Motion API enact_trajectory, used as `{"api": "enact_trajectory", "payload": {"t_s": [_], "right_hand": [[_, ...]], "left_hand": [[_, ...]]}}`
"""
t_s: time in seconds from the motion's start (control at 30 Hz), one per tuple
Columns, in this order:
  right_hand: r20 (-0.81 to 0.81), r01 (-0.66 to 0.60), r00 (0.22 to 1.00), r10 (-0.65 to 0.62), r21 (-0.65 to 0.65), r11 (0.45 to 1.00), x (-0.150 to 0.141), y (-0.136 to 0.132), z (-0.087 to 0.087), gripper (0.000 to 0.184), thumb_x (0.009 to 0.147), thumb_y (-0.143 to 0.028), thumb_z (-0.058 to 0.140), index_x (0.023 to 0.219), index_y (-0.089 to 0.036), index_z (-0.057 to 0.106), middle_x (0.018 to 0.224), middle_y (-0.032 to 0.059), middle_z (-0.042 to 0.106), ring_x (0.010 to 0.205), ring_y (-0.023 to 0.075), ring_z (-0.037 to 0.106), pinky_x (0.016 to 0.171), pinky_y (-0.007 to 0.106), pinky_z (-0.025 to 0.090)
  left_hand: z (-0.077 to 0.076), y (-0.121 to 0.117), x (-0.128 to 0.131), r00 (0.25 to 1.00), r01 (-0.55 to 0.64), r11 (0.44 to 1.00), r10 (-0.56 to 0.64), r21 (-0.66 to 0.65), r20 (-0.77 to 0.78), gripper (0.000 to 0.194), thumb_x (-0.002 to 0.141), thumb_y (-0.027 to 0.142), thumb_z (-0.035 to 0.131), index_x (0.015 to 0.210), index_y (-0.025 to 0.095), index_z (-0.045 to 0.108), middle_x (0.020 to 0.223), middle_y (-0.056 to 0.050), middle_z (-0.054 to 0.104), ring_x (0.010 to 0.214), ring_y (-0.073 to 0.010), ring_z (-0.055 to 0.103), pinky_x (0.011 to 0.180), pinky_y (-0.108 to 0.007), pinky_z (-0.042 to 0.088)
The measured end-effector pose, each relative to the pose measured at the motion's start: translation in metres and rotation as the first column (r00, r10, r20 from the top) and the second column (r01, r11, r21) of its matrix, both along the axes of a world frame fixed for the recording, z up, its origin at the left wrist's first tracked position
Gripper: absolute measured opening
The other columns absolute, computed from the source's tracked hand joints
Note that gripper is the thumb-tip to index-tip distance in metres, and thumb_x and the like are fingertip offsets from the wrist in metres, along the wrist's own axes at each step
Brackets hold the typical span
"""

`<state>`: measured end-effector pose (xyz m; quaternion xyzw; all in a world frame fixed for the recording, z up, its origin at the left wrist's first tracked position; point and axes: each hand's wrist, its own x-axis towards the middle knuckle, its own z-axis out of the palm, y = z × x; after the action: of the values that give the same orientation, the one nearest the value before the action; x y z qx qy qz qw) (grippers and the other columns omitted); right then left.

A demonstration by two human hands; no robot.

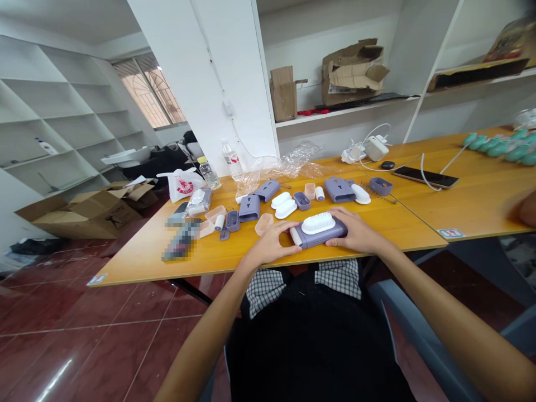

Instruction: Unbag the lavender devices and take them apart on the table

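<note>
A purple plastic case with a white brush insert on top lies near the front edge of the orange table. My left hand grips its left end, fingers curled by a white roller at that end. My right hand wraps round its right end. Behind it lie several loose parts: purple housings, white brush pieces, small purple trays and pale pink cups.
Clear plastic bags and two water bottles stand at the table's back. A phone, charger and cables lie on the right table, teal items beyond. Cardboard boxes sit on the floor left and on shelves. Another person's hand shows at the right edge.
</note>
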<state>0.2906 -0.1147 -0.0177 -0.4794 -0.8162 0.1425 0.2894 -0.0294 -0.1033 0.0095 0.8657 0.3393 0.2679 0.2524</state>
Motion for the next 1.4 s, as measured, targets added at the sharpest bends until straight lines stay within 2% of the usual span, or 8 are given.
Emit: {"api": "enact_trajectory", "payload": {"t_s": [0.1,0.3,0.43,0.7,0.9,1.07,1.23,1.4], "right_hand": [[-0.024,-0.029,0.999,0.029,0.002,1.000,0.002,0.000,0.000,0.077,0.082,-0.067,0.083,0.146,-0.031,0.059,0.150,0.0137,0.061,0.140,0.0435,0.058,0.120,0.066,0.040],[-0.016,-0.056,0.998,0.056,0.001,0.998,0.002,-0.001,0.001,0.079,0.083,-0.069,0.082,0.149,-0.031,0.058,0.152,0.0134,0.060,0.140,0.0433,0.058,0.121,0.065,0.040],[-0.009,-0.065,0.998,0.065,-0.008,0.998,0.001,-0.003,0.003,0.082,0.082,-0.070,0.082,0.150,-0.030,0.058,0.152,0.0141,0.060,0.141,0.0438,0.057,0.121,0.065,0.040],[0.006,-0.075,0.997,0.075,-0.016,0.997,-0.001,-0.008,0.007,0.080,0.085,-0.069,0.079,0.151,-0.029,0.057,0.150,0.0156,0.060,0.139,0.0438,0.058,0.120,0.064,0.043],[-0.025,-0.088,0.996,0.088,-0.014,0.996,-0.001,-0.006,0.005,0.079,0.086,-0.069,0.079,0.150,-0.029,0.055,0.148,0.0155,0.060,0.138,0.0432,0.057,0.121,0.066,0.041],[-0.039,-0.086,0.996,0.085,-0.020,0.996,0.000,-0.004,0.004,0.078,0.085,-0.068,0.079,0.150,-0.032,0.057,0.144,0.0136,0.061,0.134,0.0433,0.059,0.119,0.066,0.042],[-0.028,-0.058,0.998,0.057,-0.022,0.998,-0.001,-0.003,0.005,0.077,0.085,-0.067,0.080,0.148,-0.030,0.058,0.144,0.0138,0.061,0.132,0.0431,0.061,0.117,0.066,0.044],[-0.011,-0.045,0.999,0.045,-0.016,0.999,-0.001,-0.003,0.004,0.077,0.086,-0.067,0.079,0.150,-0.030,0.057,0.144,0.0145,0.060,0.131,0.0427,0.061,0.116,0.064,0.046]], "left_hand": [[0.001,-0.001,-0.001,1.000,0.001,1.000,-0.001,-0.012,-0.001,0.068,0.085,0.050,0.089,0.144,0.027,0.068,0.148,-0.011,0.071,0.136,-0.0343,0.066,0.122,-0.058,0.050],[0.001,0.000,-0.003,0.999,-0.012,1.000,0.013,0.028,-0.051,0.075,0.078,0.040,0.092,0.148,0.027,0.067,0.139,-0.010,0.074,0.125,-0.0345,0.069,0.116,-0.058,0.053],[0.003,0.001,-0.003,0.998,-0.011,0.999,0.013,0.031,-0.061,0.076,0.074,0.038,0.092,0.146,0.027,0.069,0.134,-0.010,0.075,0.125,-0.0359,0.068,0.114,-0.058,0.053],[0.005,0.003,-0.002,0.998,-0.006,1.000,0.007,0.018,-0.056,0.071,0.069,0.027,0.090,0.138,0.025,0.074,0.127,-0.009,0.076,0.111,-0.0309,0.072,0.108,-0.055,0.057],[0.003,-0.003,-0.001,0.997,-0.029,0.999,0.030,0.024,-0.065,0.074,0.074,0.030,0.088,0.145,0.023,0.069,0.141,-0.012,0.072,0.126,-0.0346,0.069,0.118,-0.057,0.053],[-0.001,-0.006,-0.001,0.996,-0.006,0.998,0.011,0.061,-0.089,0.075,0.083,0.034,0.082,0.154,0.026,0.061,0.159,-0.011,0.062,0.145,-0.0366,0.060,0.128,-0.061,0.044],[-0.003,-0.005,0.001,0.992,0.009,0.995,0.004,0.103,-0.130,0.075,0.088,0.032,0.074,0.159,0.023,0.053,0.165,-0.014,0.056,0.151,-0.0372,0.055,0.130,-0.062,0.041],[-0.006,-0.007,0.005,0.991,0.002,0.990,0.018,0.142,-0.136,0.076,0.089,0.029,0.070,0.162,0.025,0.048,0.164,-0.013,0.056,0.149,-0.0371,0.056,0.129,-0.061,0.044]]}}
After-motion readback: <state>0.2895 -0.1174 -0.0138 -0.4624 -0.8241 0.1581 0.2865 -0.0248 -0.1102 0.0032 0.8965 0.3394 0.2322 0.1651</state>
